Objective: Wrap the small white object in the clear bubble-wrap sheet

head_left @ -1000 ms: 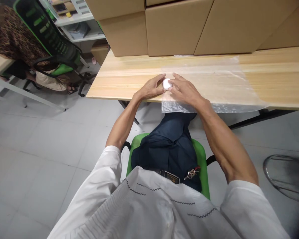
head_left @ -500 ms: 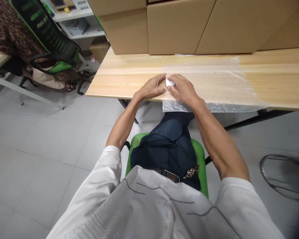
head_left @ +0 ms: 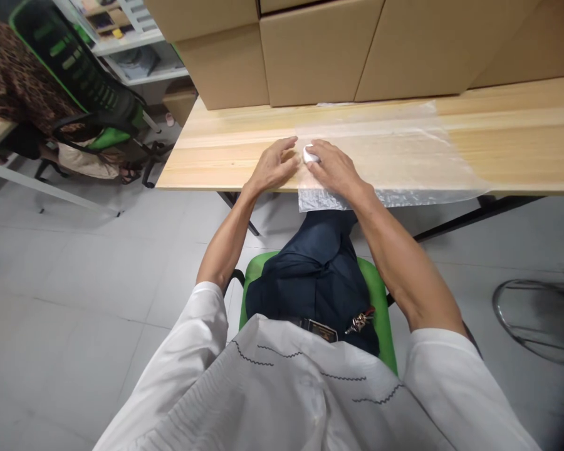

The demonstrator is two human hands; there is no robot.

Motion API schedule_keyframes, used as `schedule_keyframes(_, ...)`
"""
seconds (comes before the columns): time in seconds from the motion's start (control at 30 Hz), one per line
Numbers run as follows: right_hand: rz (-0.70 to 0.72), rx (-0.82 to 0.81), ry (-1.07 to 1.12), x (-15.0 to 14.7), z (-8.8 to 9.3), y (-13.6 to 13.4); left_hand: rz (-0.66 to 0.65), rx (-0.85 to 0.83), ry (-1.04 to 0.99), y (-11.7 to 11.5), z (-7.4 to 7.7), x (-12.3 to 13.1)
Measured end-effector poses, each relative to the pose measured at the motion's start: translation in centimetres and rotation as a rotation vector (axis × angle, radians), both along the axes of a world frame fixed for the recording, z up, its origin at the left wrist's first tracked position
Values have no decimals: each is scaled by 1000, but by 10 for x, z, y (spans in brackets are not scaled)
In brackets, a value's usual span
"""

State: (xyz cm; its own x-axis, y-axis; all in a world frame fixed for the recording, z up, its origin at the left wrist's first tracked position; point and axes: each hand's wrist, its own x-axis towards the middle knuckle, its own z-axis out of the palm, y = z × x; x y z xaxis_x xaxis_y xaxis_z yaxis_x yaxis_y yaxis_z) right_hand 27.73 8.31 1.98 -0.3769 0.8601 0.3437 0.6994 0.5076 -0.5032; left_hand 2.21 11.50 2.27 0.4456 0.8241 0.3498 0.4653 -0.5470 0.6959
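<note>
A small white round object [head_left: 309, 153] sits at the left end of a clear bubble-wrap sheet [head_left: 404, 160] spread over a light wooden table [head_left: 216, 150]. My right hand [head_left: 334, 169] lies over the sheet with its fingers curled round the white object. Just left of it, my left hand [head_left: 273, 166] rests on the table at the sheet's left edge, fingers bent, fingertips next to the object. Most of the object is hidden by my fingers.
Large cardboard boxes [head_left: 310, 50] line the back of the table. I sit on a green chair [head_left: 380, 300]. At the far left a person in a patterned top [head_left: 14, 81] sits on a green-and-black chair [head_left: 79, 75]. A metal stool ring [head_left: 536, 319] stands at the right.
My right hand's fingers have closed further over the white object, hiding more of it. The view has shifted slightly; both hands stay at the same spot on the sheet.
</note>
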Motion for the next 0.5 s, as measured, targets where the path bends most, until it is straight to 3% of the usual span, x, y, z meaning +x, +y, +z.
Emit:
schedule_keyframes(0.17, 10, -31, 80, -2, 2, 0, 213, 194, -276, -55, -8, 0)
schedule_keyframes(0.27, 6, -44, 108, -3, 2, 1, 256, 182, -448, -102, -15, 9)
schedule_keyframes(0.37, 5, -50, 106, -3, 1, 2, 290, -37, -565, -136, -22, 18)
schedule_keyframes(0.5, 1, -54, 96, -2, 0, 3, 365, -477, -676, -149, -27, 26)
